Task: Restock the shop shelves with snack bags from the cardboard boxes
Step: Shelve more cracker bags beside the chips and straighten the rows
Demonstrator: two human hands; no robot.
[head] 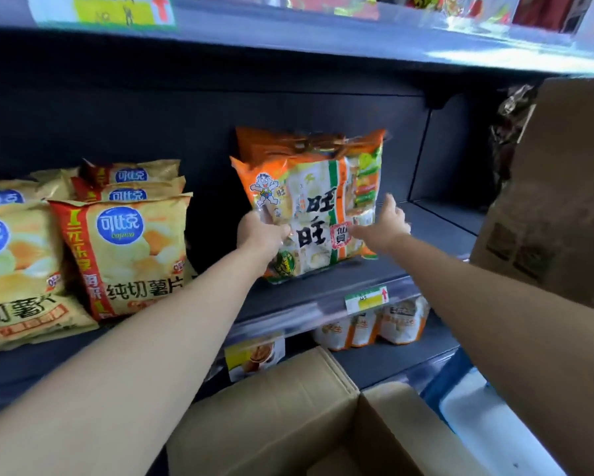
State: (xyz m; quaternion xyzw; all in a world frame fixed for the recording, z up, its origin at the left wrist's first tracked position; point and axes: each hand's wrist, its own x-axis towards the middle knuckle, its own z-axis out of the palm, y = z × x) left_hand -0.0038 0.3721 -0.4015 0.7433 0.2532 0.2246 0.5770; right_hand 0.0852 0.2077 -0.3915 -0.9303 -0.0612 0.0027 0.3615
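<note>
Snack bag (318,201) marked 旺旺, left hand (259,235) fingers gripping it, right hand (385,225) fingers straight, seemingly touching, 可比克 bags (124,249) leftward

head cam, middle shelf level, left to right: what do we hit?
yellow chip bags → left hand, gripping the bag's lower left → orange snack bag → right hand, fingers straight at its right edge → cardboard box

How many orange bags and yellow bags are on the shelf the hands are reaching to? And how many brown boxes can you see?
Orange bags: 2
Yellow bags: 5 showing a blue logo; more may be hidden
Brown boxes: 2
Total: 9
</note>
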